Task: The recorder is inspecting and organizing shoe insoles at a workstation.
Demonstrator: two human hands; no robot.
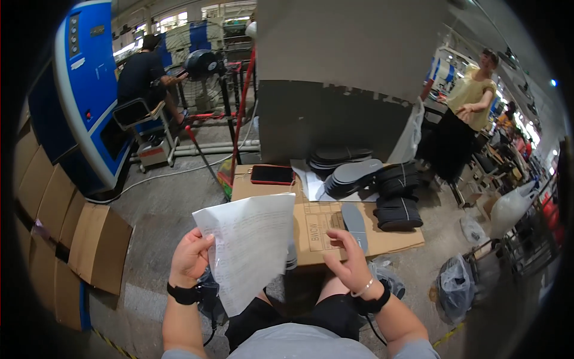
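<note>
My left hand pinches the left edge of a white printed paper sheet, held tilted above my lap and the near left part of a cardboard box. Fingers apart and with nothing in them, my right hand hovers over the box's near edge. Just beyond it lies a grey insole with a thin band across it. Bundles of dark insoles are stacked at the box's right side. More insoles, grey on top, rest on white papers at the back.
A phone in a red case lies at the box's back left. Behind stands a grey pillar. Cardboard boxes and a blue machine are on the left. Plastic bags sit at right. One person sits far left; another stands right.
</note>
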